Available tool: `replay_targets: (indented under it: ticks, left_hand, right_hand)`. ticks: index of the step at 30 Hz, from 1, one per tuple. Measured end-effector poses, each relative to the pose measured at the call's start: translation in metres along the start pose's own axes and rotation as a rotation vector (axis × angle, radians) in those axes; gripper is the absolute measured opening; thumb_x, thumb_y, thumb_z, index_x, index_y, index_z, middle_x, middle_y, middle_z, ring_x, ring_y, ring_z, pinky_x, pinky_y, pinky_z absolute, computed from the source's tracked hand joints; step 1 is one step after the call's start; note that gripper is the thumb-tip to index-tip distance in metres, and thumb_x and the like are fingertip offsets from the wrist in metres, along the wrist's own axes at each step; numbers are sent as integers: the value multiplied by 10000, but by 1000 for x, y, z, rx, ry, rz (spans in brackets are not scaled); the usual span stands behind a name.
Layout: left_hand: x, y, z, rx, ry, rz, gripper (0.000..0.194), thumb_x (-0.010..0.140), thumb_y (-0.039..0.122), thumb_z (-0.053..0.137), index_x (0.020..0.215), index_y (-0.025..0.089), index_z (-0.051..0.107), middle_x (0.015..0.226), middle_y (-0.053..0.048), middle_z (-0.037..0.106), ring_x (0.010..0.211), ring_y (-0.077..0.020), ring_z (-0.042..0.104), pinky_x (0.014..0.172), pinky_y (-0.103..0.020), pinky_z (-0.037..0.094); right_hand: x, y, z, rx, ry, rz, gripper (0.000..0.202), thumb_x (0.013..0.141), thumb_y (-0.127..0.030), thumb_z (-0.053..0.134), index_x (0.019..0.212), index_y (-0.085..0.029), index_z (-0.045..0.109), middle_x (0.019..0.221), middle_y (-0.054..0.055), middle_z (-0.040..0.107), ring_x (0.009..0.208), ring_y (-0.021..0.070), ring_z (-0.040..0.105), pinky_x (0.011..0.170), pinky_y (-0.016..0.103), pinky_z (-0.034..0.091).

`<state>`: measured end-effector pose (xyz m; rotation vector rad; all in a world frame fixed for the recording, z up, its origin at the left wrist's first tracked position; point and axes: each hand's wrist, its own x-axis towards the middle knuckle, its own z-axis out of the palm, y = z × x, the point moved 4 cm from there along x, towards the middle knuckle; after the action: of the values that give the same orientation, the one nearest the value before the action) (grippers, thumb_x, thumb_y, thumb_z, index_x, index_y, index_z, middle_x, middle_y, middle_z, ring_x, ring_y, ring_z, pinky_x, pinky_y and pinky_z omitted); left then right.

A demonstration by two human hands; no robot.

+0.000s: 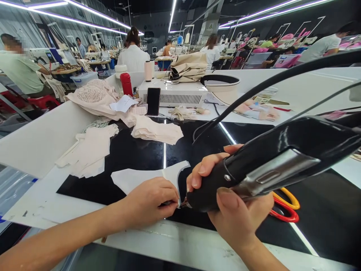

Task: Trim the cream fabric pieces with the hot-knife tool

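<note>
A white cut fabric piece (141,178) lies on the shiny black work surface. My left hand (158,199) is closed on its near right corner, the fingertips pinched together. Wrapped around a black corded hand tool (270,162) with a silver metal lever is my right hand (234,210), its thumb on the near side. The tool's narrow tip meets the fabric's edge beside my left fingertips; whether it touches the cloth is hard to make out. Scissors with red and orange handles (290,207) lie behind my right wrist, their blades hidden.
Stacked pale fabric pieces (156,130) lie farther back, with another pile (90,150) at left. A phone (153,101) leans on a white vented box (173,94). A red bottle (126,83) stands nearby. The tool's thick cable (267,88) arches across the right. Co-workers sit beyond.
</note>
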<state>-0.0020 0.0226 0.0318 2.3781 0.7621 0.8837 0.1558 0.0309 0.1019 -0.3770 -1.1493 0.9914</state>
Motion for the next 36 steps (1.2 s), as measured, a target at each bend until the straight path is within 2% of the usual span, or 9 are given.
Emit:
replay_targets:
  ticks: [10, 15, 18, 23, 29, 36]
  left_hand:
    - [3, -2, 0, 119, -113, -70, 201, 1140, 166, 588, 982, 191, 710, 969, -45, 766, 925, -218, 702, 896, -314, 557]
    - [3, -10, 4, 174, -133, -88, 111, 1107, 179, 690, 998, 190, 707, 1001, -38, 746, 944, -220, 698, 892, -322, 562]
    - [4, -9, 4, 202, -115, -96, 122, 1095, 165, 702, 976, 195, 699, 975, -28, 731, 920, -215, 688, 866, -314, 565]
    - [4, 0, 4, 291, -48, 7, 95, 1108, 107, 658, 1099, 178, 720, 1123, -69, 750, 1037, -224, 695, 975, -331, 576]
    - [3, 1, 10, 312, -79, 137, 218, 1123, 35, 552, 1057, 174, 706, 956, -45, 717, 943, -207, 713, 944, -320, 575]
    - [-2, 2, 2, 313, -127, 167, 239, 1150, 65, 537, 1081, 179, 735, 1001, -57, 770, 958, -198, 740, 943, -312, 581]
  right_hand:
    - [-4, -1, 0, -33, 13, -32, 428, 912, -391, 960, 1250, -314, 708, 889, -1, 765, 563, 181, 687, 438, 315, 587]
    - [-4, -1, 0, -37, 22, -23, 429, 904, -382, 960, 1246, -322, 707, 880, 1, 760, 553, 190, 675, 421, 327, 567]
    - [-3, -2, 0, -54, 9, -10, 436, 903, -390, 963, 1239, -324, 693, 875, -3, 764, 560, 194, 684, 439, 336, 579]
    - [-3, -3, -1, -81, 15, -20, 455, 891, -427, 969, 1222, -316, 678, 870, -9, 766, 544, 188, 666, 451, 340, 576]
    - [-4, -2, -3, -61, -5, -13, 443, 910, -403, 958, 1253, -324, 688, 868, -8, 766, 551, 191, 669, 482, 352, 575]
    - [-2, -4, -1, -84, 7, -10, 449, 881, -440, 983, 1200, -318, 692, 827, -12, 760, 536, 199, 670, 456, 353, 572]
